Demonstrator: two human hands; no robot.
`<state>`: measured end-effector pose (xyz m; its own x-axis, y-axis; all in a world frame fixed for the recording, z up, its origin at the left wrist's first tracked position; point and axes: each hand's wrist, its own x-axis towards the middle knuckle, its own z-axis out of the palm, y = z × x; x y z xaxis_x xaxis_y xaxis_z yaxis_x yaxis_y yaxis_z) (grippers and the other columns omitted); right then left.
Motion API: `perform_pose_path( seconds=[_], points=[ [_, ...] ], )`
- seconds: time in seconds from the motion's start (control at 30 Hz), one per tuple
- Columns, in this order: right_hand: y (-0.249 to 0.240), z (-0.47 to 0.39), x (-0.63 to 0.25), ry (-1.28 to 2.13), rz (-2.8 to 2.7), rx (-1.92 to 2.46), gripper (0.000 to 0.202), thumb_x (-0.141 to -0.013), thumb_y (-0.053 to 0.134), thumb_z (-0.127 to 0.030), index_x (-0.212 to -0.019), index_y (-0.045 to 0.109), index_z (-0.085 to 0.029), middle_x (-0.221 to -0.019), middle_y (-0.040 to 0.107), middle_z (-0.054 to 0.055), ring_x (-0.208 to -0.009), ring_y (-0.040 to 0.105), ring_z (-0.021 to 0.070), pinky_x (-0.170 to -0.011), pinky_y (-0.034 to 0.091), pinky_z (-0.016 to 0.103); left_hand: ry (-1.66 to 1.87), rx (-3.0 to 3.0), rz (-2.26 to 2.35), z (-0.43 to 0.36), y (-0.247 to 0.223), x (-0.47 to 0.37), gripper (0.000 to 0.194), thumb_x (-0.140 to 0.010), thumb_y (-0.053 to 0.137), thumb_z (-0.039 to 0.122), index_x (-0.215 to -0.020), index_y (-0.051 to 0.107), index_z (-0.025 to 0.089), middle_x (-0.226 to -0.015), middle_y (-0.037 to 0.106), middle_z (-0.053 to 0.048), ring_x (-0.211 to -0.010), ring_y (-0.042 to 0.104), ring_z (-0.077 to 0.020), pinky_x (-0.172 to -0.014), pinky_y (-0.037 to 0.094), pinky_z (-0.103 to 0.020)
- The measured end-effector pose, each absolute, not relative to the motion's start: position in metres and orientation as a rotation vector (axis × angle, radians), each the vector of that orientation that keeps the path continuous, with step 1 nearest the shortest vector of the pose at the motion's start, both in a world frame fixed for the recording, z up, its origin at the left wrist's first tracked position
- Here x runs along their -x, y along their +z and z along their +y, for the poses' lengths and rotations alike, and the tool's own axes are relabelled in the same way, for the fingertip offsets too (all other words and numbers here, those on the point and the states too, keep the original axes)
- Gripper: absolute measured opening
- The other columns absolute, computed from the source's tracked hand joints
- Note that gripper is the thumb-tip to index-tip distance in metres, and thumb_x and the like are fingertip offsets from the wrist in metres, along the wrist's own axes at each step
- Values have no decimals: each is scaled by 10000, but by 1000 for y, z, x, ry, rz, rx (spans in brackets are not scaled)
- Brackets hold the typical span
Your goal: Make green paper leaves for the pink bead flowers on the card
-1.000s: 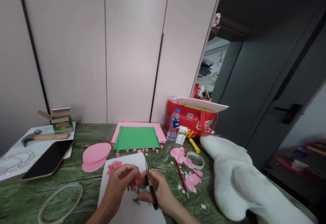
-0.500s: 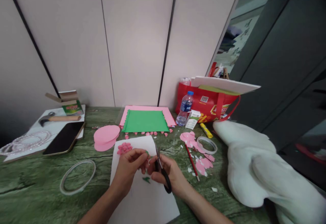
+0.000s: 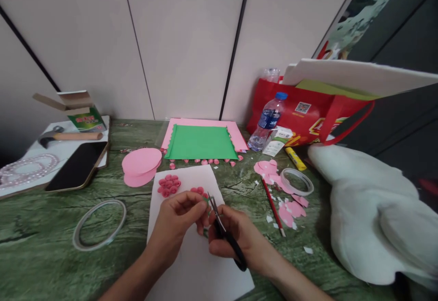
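My left hand (image 3: 183, 219) pinches a small piece of green paper (image 3: 206, 199), mostly covered by the fingers. Close beside it, my right hand (image 3: 236, 234) is closed round black-handled scissors (image 3: 224, 232), their blades pointing up and slightly left. Both hands are above a white sheet of paper (image 3: 191, 269). On the sheet's upper left lies a cluster of pink paper rolls (image 3: 169, 185). A second pink cluster (image 3: 198, 191) shows just behind my left fingers. Something dark green beneath the fingertips is largely hidden.
Behind the sheet lie green paper (image 3: 201, 142) and pink rolls. Pink ovals (image 3: 142, 164), a tape ring (image 3: 78, 232) and a phone (image 3: 77, 166) are left. Pink scraps (image 3: 290, 209), a red pencil (image 3: 273, 207), a water bottle (image 3: 268, 120) and a white plush (image 3: 362, 228) are right.
The view has shifted closer and tilted down. My hands stay together, the scissors still in the right one. The second pink cluster now shows behind my left fingers.
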<state>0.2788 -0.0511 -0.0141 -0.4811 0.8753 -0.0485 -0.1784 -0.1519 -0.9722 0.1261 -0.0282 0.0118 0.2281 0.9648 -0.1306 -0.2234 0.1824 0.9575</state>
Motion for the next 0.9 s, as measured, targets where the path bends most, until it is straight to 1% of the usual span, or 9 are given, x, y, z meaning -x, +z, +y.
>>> perform_pose_path(
  seconds=[0.2,0.43,0.7,0.9],
  points=[
    [-16,-52,-280,1728,-1367,864,351,-672,768,-324,-839,497,-176,-808,581,-2,-605,444,71,-550,349,204,999,-986,943,-31,14,-128,142,-701,665,236,-617,598,144,-497,605,12,-423,495,-77,-453,399,-194],
    [-10,-53,-279,1751,-1359,900,390,-622,797,-351,-814,502,-182,-770,572,-25,-584,430,71,-532,339,200,980,-972,954,-33,14,-128,148,-693,662,231,-603,588,140,-491,616,6,-411,508,-80,-448,403,-194],
    [-13,-53,-280,1744,-1388,923,393,-603,813,-334,-809,518,-176,-656,508,-56,-544,384,70,-492,291,198,943,-961,933,-33,13,-127,181,-693,667,247,-594,556,142,-490,623,1,-422,514,-84,-450,410,-197],
    [-10,-53,-280,1782,-1371,882,412,-599,813,-366,-810,521,-165,-670,508,-51,-536,359,64,-491,264,201,941,-955,908,-33,13,-127,192,-698,669,247,-602,534,150,-490,621,6,-428,511,-85,-441,407,-195]
  ],
)
